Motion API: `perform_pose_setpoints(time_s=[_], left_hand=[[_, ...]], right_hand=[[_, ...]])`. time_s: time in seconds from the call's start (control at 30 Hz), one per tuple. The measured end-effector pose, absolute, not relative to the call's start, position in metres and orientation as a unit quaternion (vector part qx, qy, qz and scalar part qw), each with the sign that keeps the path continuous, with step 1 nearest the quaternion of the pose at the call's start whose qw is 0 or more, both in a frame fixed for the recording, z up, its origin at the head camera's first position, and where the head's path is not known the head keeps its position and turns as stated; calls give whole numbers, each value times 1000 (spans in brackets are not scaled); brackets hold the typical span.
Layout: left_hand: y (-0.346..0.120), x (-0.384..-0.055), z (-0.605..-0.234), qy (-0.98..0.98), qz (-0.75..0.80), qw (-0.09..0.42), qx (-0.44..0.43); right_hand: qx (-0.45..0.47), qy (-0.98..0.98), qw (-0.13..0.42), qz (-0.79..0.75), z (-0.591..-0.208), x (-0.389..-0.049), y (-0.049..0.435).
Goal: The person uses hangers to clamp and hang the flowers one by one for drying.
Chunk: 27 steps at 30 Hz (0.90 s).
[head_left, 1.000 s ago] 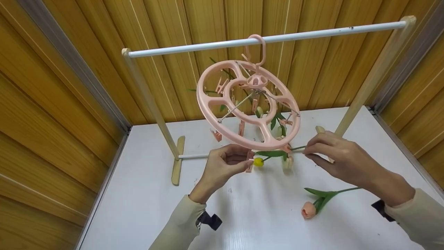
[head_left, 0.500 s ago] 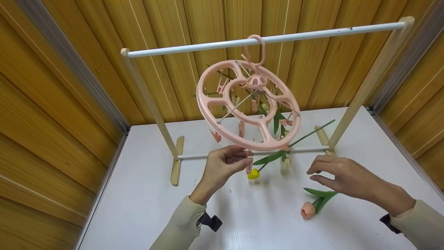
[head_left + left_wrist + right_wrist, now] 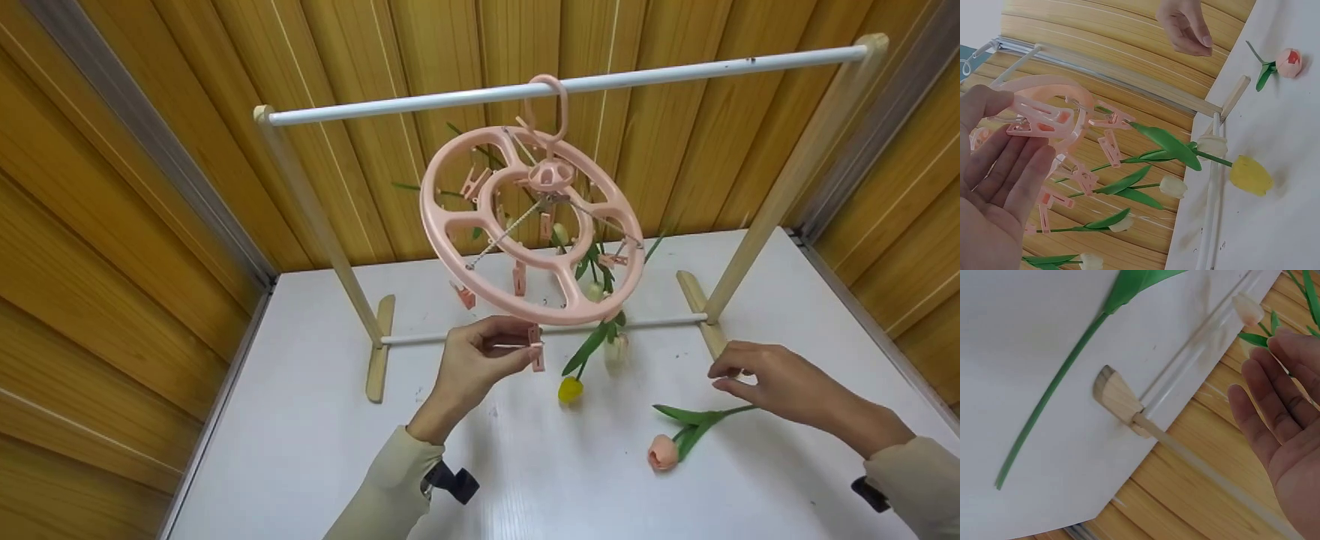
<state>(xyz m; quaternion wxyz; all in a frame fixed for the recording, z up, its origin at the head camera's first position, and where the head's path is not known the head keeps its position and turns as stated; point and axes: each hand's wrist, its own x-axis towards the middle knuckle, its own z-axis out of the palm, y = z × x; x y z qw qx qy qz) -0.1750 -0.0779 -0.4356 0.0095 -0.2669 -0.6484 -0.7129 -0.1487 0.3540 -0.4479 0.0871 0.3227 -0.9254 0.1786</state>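
My left hand [image 3: 480, 356] pinches a pink clothespin [image 3: 1044, 121] that hangs at the near rim of a round pink clip hanger [image 3: 450, 244]. In the left wrist view that clothespin holds no flower. A yellow tulip [image 3: 1249, 175] hangs blossom down from a neighbouring clip, its green leaf slanting beside the rim. White tulips [image 3: 1172, 187] hang from other clips farther round. My right hand [image 3: 780, 379] holds nothing, fingers loosely bent, above the stem of a pink tulip [image 3: 663, 452] lying on the table. The right wrist view shows that green stem [image 3: 1053, 388] close by.
The hanger hooks over the white bar [image 3: 675, 77] of a rack with wooden posts [image 3: 795, 176] and feet [image 3: 380, 349]. A lower white rod [image 3: 660, 324] joins the feet. Wood-patterned panels [image 3: 360, 187] close in the white table [image 3: 322, 465].
My right hand has let go of the yellow tulip's stem and moved down and right, towards the pink tulip. The yellow tulip has swung blossom down. My left hand stays at its clothespin.
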Motion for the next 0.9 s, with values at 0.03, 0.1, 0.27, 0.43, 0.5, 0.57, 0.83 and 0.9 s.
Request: perform_pose_setpoints(time_s=[0.03,0.1,0.27,0.43,0.5,0.57,0.83,0.9], left_hand=[[-78,-175,-436,-650,-711,13,-268],[-79,-174,-436,-654,-707,21,-266],[-79,-173,-435,-660,-704,32,-260],[-79,-172,-435,-662,-703,38,-257],[-79,-172,-436,-663,-701,43,-258],[-80,-172,-436,-665,-699,48,-258],[-79,-172,-436,-669,-692,66,-263],[-79,-172,-436,-669,-691,71,-264]], right_hand=[[317,-928,81,178,-450,-150,358],[303,-934,69,175,-453,-151,365],[257,-949,18,183,-460,-154,376],[216,-956,-25,194,-469,-155,385],[202,-958,-40,199,-472,-155,388],[193,-959,-47,204,-476,-156,391],[200,-956,-35,211,-490,-156,405],[204,-956,-30,210,-494,-156,410]])
